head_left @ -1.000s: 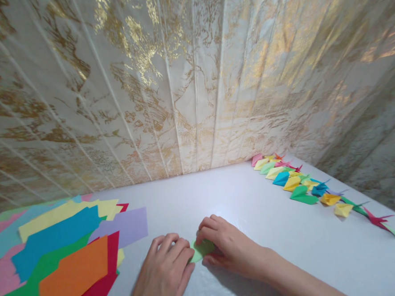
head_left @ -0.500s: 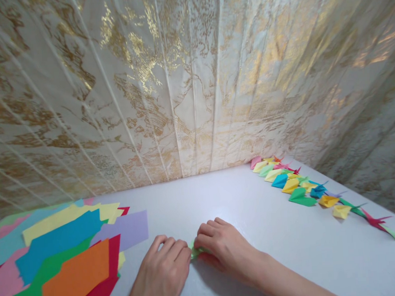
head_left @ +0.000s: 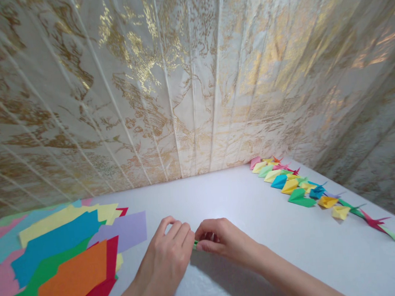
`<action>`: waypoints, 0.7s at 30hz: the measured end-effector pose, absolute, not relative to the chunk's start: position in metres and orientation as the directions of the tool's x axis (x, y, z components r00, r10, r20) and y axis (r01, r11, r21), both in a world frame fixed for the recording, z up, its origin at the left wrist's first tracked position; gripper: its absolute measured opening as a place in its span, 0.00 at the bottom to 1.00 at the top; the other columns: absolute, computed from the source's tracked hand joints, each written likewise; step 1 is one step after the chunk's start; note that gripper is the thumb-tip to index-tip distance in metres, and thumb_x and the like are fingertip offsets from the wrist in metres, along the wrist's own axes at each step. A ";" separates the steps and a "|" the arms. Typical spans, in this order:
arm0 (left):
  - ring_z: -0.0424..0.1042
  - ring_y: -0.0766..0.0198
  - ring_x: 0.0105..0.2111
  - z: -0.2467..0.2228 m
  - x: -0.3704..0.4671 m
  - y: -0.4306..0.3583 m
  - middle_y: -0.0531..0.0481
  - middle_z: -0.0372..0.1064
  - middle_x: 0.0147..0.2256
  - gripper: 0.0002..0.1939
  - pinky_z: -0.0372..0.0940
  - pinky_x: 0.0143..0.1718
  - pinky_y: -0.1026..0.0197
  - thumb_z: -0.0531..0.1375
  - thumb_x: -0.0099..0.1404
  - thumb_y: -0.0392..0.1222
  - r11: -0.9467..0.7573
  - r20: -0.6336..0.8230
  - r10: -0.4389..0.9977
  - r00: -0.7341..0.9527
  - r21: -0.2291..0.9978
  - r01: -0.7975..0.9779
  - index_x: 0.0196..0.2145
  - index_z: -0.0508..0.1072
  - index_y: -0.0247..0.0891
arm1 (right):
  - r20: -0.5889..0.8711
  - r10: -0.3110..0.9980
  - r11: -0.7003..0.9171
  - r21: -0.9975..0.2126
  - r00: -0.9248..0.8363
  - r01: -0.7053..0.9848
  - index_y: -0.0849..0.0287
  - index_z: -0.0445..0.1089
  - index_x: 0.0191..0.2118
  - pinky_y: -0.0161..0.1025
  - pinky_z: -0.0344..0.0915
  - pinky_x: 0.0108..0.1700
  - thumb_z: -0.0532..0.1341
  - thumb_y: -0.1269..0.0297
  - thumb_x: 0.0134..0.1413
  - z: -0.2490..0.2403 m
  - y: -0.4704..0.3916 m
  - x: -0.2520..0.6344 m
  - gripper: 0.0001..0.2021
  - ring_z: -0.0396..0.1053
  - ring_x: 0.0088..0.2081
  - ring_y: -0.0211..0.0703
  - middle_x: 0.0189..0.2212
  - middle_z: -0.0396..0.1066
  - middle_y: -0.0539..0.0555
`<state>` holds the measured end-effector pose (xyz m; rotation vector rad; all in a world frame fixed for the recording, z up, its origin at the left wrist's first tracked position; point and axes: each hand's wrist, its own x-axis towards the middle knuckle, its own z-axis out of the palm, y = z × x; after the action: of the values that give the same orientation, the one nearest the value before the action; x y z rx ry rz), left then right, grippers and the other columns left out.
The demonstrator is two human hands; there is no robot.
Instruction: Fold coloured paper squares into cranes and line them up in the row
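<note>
Between my two hands, at the front middle of the white table (head_left: 217,196), a small piece of light green folded paper (head_left: 195,245) shows. Most of it is hidden behind my fingers. My left hand (head_left: 173,247) is closed on its left side, fingers bent and the back of the hand facing up. From the right, my right hand (head_left: 219,238) pinches the paper between thumb and fingertips. The fingertips of both hands nearly meet there.
Overlapping coloured paper sheets (head_left: 71,272) are spread over the table's left side. Folded paper cranes (head_left: 301,197) stand in rows along the right edge. A white and gold patterned curtain (head_left: 168,100) hangs behind the table.
My right hand has turned so thumb and fingers pinch the paper, and less green shows. My left hand has shifted slightly up and closer to it.
</note>
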<state>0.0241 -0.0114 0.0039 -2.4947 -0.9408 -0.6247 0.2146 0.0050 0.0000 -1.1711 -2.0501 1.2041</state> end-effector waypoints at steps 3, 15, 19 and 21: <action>0.63 0.60 0.27 0.007 0.025 -0.011 0.52 0.65 0.25 0.20 0.55 0.45 0.50 0.46 0.71 0.24 -0.724 0.546 0.480 0.687 -0.196 0.662 0.27 0.69 0.37 | -0.107 0.843 0.076 -0.946 -0.527 0.314 0.61 0.75 0.33 0.30 0.60 0.27 0.65 0.67 0.53 -0.006 0.008 0.216 0.03 0.62 0.25 0.35 0.23 0.67 0.46; 0.71 0.59 0.37 -0.009 0.021 -0.022 0.45 0.66 0.49 0.18 0.67 0.40 0.55 0.53 0.73 0.48 -0.462 0.443 0.871 0.210 0.596 0.657 0.57 0.60 0.44 | 0.262 0.890 0.425 -0.773 -0.373 0.471 0.59 0.69 0.32 0.29 0.61 0.30 0.58 0.73 0.55 0.003 -0.001 0.210 0.04 0.65 0.25 0.33 0.26 0.70 0.48; 0.71 0.63 0.31 -0.039 0.032 -0.031 0.53 0.68 0.35 0.22 0.67 0.34 0.61 0.53 0.70 0.58 -0.097 0.036 0.975 0.219 0.957 0.274 0.53 0.61 0.42 | 0.284 0.891 0.427 -0.786 -0.354 0.446 0.57 0.63 0.33 0.27 0.59 0.27 0.55 0.71 0.57 0.000 -0.009 0.206 0.03 0.65 0.23 0.33 0.25 0.69 0.47; 0.70 0.62 0.32 -0.044 0.035 -0.033 0.53 0.68 0.31 0.23 0.66 0.34 0.62 0.55 0.68 0.62 -0.059 0.009 0.964 0.265 0.981 0.183 0.49 0.64 0.42 | 0.276 0.883 0.435 -0.784 -0.379 0.443 0.56 0.62 0.34 0.28 0.59 0.27 0.54 0.71 0.58 -0.002 -0.012 0.203 0.03 0.65 0.23 0.33 0.26 0.70 0.47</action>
<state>0.0353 -0.0331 -0.0444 -2.9899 -2.2627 -1.8845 0.2033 -0.0121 -0.0019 -1.1143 -1.9905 0.8043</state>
